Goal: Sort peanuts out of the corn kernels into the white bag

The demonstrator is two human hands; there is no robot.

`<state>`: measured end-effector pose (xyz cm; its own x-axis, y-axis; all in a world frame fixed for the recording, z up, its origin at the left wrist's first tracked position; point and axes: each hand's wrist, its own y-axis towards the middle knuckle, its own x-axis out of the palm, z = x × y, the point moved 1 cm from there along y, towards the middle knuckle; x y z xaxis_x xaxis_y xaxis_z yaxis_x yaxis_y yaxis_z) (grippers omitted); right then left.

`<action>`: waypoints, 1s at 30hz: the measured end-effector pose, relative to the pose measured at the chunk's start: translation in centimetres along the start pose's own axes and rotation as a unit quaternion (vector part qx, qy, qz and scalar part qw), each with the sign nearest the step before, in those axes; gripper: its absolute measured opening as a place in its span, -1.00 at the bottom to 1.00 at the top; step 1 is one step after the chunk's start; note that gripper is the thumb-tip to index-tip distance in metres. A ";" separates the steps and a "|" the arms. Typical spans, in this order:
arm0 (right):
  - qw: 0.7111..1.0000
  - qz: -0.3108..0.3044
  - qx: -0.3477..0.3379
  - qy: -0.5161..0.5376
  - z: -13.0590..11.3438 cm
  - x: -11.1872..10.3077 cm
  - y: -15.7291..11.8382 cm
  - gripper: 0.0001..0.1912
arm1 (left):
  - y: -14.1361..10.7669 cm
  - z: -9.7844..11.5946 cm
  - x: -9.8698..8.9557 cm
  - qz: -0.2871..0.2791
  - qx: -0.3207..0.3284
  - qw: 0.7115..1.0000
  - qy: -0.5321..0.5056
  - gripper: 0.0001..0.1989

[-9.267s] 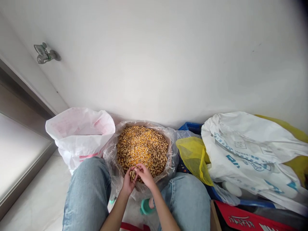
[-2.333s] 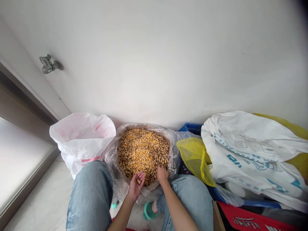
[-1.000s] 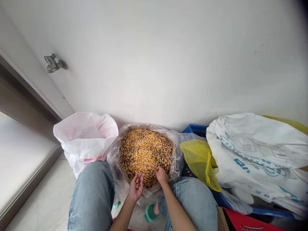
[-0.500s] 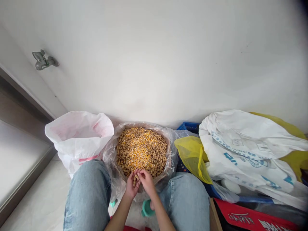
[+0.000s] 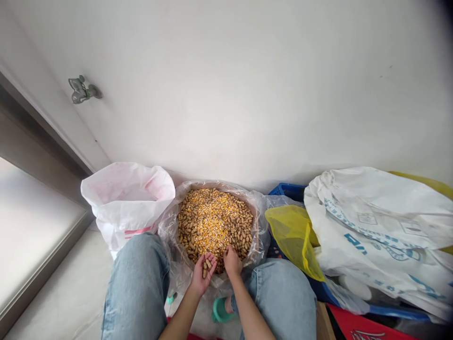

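Observation:
A basket lined with clear plastic [image 5: 260,226] stands between my knees, filled with unshelled peanuts [image 5: 242,222] and yellow corn kernels [image 5: 212,231]. My left hand [image 5: 203,274] is cupped palm up over its near edge, with a few peanuts [image 5: 206,267] resting in the palm and fingers. To the right of it, my right hand [image 5: 232,262] reaches down to the peanuts with its fingers curled together. Whatever its fingertips pinch is hidden from view.
At left stands an open-mouthed white sack [image 5: 130,212]. To the right are a yellow mesh bag [image 5: 293,231], a large white printed sack [image 5: 375,222] and a blue crate [image 5: 290,190]. A tap [image 5: 83,89] sticks out of the white wall [image 5: 226,94].
My hands were together over the near edge; now my right hand has moved right and down to the peanuts. My left hand still holds peanuts. The view has shifted slightly left.

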<state>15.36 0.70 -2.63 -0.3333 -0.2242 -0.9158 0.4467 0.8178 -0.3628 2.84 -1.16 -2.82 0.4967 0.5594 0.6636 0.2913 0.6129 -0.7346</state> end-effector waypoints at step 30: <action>0.988 0.017 -0.033 -0.153 1.1 -0.2 0.0 -0.63 | 0.1 -0.1 0.1 -0.003 0.000 1.000 0.009 -0.83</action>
<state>16.36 0.13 -2.59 -0.0484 -0.3372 -0.9402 0.3954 0.8579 -0.3281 2.99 -1.06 -2.83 0.5099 0.5446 0.6660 0.2943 0.6170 -0.7298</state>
